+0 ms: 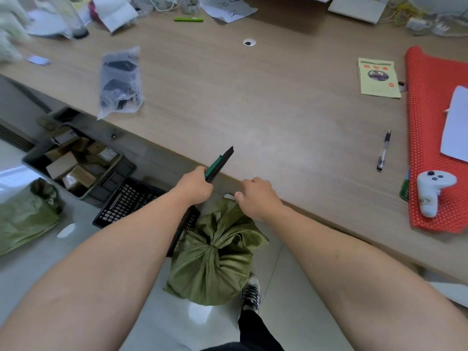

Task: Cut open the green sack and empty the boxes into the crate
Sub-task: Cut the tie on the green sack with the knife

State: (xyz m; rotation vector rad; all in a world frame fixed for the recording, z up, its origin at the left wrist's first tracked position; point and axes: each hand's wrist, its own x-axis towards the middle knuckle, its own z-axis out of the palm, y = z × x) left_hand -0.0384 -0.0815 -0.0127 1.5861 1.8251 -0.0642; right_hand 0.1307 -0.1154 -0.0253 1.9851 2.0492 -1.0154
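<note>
A tied green sack [212, 259] stands on the floor by the table edge, its neck knotted at the top. My left hand [195, 184] grips a green and black utility knife [219, 163], blade pointing up and away over the table edge. My right hand [258, 196] is closed on the upper flap of the sack. A black lattice crate [126, 201] lies on the floor just left of the sack, partly behind my left forearm. Farther left, a dark crate [76, 163] holds several cardboard boxes.
The wooden table [253, 110] fills the upper view, with a plastic bag of dark parts [121, 82], a pen [383, 150], a booklet [378, 78], a red mat [435, 138] and a white controller [430, 193]. Another green sack [25, 221] lies at far left. My shoe [250, 292] is beside the sack.
</note>
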